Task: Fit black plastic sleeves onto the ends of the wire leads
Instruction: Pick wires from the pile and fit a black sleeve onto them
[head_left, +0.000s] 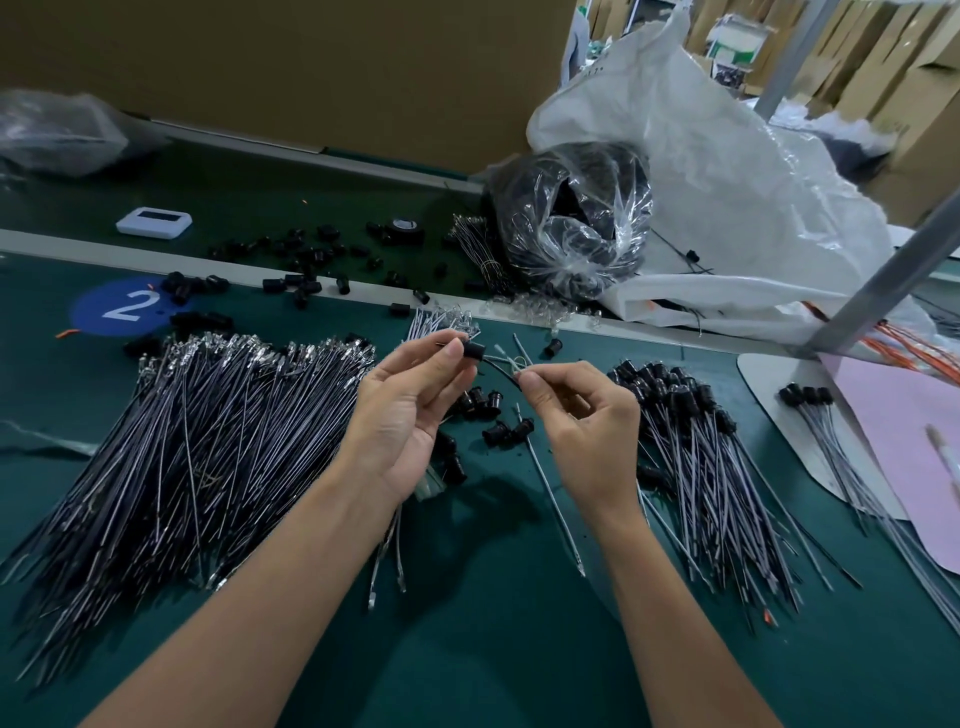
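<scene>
Hands both up over the green mat (493, 649), one part in each. My left hand (410, 410) pinches one black sleeve (474, 351) between thumb and forefinger, with the other fingers loosely spread. My right hand (587, 426) pinches one wire lead (500, 370) near its end, with the rest of the fingers curled in. The lead spans the gap between the hands and its tip is right at the sleeve; I can't tell if it's seated. There are two big piles, both too dense to count: bare leads (208, 441) on my left and sleeved leads (701, 457) on my right. About eight loose sleeves (491, 410) lie between my hands, partly hidden by the left one. Dozens more scattered sleeves (311, 260) sit on the far strip. The only readable marking is a white "2" on a blue circle (130, 306). Behind are one clear bag of black parts (571, 223), one white sack (727, 182), one white gadget (154, 222) and one tape roll (405, 224). A pink sheet (909, 441) lies far right.
</scene>
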